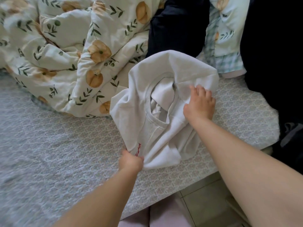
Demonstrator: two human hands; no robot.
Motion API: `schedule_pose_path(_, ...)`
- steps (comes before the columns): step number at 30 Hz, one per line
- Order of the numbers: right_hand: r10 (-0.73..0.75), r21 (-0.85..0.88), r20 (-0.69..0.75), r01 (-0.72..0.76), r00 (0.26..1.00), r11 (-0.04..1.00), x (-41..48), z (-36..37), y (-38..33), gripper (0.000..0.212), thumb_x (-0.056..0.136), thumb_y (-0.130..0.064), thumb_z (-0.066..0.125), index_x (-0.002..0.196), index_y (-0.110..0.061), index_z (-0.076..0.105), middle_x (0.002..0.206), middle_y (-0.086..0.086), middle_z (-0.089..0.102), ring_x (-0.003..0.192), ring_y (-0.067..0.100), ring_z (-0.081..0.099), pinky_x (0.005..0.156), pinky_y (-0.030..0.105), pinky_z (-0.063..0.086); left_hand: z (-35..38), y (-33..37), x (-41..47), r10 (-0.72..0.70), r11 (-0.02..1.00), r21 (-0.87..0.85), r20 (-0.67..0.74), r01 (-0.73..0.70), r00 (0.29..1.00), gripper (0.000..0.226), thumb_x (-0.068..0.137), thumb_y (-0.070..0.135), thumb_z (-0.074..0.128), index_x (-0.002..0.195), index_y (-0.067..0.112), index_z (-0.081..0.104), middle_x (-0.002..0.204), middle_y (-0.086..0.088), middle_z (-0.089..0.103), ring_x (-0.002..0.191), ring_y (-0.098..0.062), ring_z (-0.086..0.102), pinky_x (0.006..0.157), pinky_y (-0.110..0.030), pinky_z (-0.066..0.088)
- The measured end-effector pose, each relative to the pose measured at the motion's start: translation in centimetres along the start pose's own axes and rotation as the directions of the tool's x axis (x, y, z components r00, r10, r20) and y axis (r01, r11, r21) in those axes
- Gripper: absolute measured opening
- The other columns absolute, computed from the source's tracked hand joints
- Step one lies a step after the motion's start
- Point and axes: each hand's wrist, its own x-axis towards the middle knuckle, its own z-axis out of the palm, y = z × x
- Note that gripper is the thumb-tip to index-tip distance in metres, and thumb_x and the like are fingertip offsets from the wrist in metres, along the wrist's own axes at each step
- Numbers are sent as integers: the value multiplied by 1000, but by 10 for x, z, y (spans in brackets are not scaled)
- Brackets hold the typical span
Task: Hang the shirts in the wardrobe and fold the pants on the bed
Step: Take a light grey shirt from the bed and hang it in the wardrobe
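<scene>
A white shirt (pixel 139 112) with small red lettering lies crumpled on the bed (pixel 57 145), its round neck opening facing up. My left hand (pixel 131 161) grips the shirt's near lower edge by the red lettering. My right hand (pixel 200 104) lies on the shirt's far right side beside the collar, fingers curled into the fabric. Dark garments (pixel 177 27) lie at the back of the bed behind the shirt.
A bunched floral duvet (pixel 65 46) fills the back left of the bed. A pale checked and floral pillow (pixel 226 38) sits at the back right, with more dark cloth (pixel 275 63) on the far right. Tiled floor (pixel 205 202) shows below the bed's edge.
</scene>
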Motion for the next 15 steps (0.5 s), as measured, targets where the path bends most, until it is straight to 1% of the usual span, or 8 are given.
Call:
schedule_pose_path(2,-8,-59,84,13,996,998,4,5,-1,61,88,-15,50,143,-24,26,143,4,38,127,26,33,99,37,29,2,1,-6,-14,1000,-12,-42,14,999,81,82,16,69,147,14,21,128,-14,52,109,-33,55,83,-38,48)
schedule_pose_path(4,7,-105,133,7,991,994,4,10,-1,50,90,-12,45,138,-20,35,134,7,48,123,27,38,96,37,31,4,9,-16,42,999,6,-172,-41,984,98,81,25,71,151,18,3,143,-14,33,124,-32,44,93,-42,43)
schedule_pose_path(5,8,-123,132,8,991,992,3,12,0,41,91,-9,42,131,-17,43,128,8,53,119,27,42,95,37,31,3,13,-22,157,987,84,-274,-140,949,100,81,30,70,151,20,0,146,-12,23,129,-30,36,99,-44,38)
schedule_pose_path(7,-7,-145,113,23,994,989,2,16,3,30,91,-7,40,116,-14,56,117,8,60,113,28,47,92,36,32,2,24,-26,499,861,311,-376,-401,781,89,81,33,65,149,23,9,144,-5,14,131,-22,23,106,-42,30)
schedule_pose_path(9,2,-128,124,14,992,992,2,17,8,29,90,-8,44,113,-15,60,116,7,62,112,28,48,93,36,32,0,38,-23,712,692,439,-287,-573,641,74,84,33,60,145,28,18,143,0,15,130,-17,19,110,-40,24)
schedule_pose_path(10,28,-96,133,-15,991,995,2,17,12,29,90,-9,46,115,-16,61,117,8,61,114,28,47,93,35,32,-1,47,-20,745,651,458,-234,-605,625,67,87,36,56,144,29,21,143,1,16,130,-16,18,111,-39,22)
schedule_pose_path(12,92,-2,152,-92,984,996,0,13,25,29,89,-14,51,115,-17,62,118,9,60,115,29,46,93,35,33,-1,67,-12,738,649,467,-193,-601,647,57,92,43,49,142,28,27,145,1,18,135,-19,19,114,-39,18)
schedule_pose_path(15,123,214,176,-160,977,964,-9,8,51,21,90,-18,52,107,-18,65,112,9,62,109,31,49,83,34,37,-1,96,2,749,612,550,-172,-568,640,55,95,47,40,144,24,31,149,-1,25,139,-21,18,115,-39,14)
